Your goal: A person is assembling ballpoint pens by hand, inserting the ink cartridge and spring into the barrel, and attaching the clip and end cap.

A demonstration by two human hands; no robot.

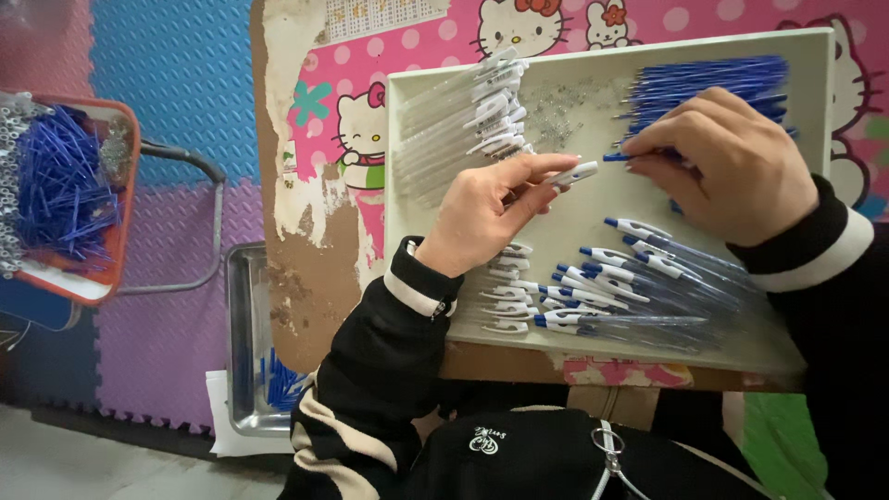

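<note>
A pale tray [593, 199] rests on a small worn table with a pink cartoon-cat top. My left hand [486, 208] pinches a clear pen barrel with a white clip [574, 173] over the tray's middle. My right hand [732, 162] holds a thin blue refill [625, 156], its tip pointing at the barrel's end. Blue refills [708, 83] lie heaped in the tray's far right corner. Empty clear barrels [463, 130] are stacked at the far left. Assembled pens with blue tips [630, 278] lie along the near side. A scatter of small springs [565, 111] sits between the piles.
An orange-rimmed tray [120, 199] of blue refills and metal parts stands on a frame at the left. A steel tray [243, 352] with a few blue pieces sits on the floor by the table. Coloured foam mats [176, 83] cover the floor.
</note>
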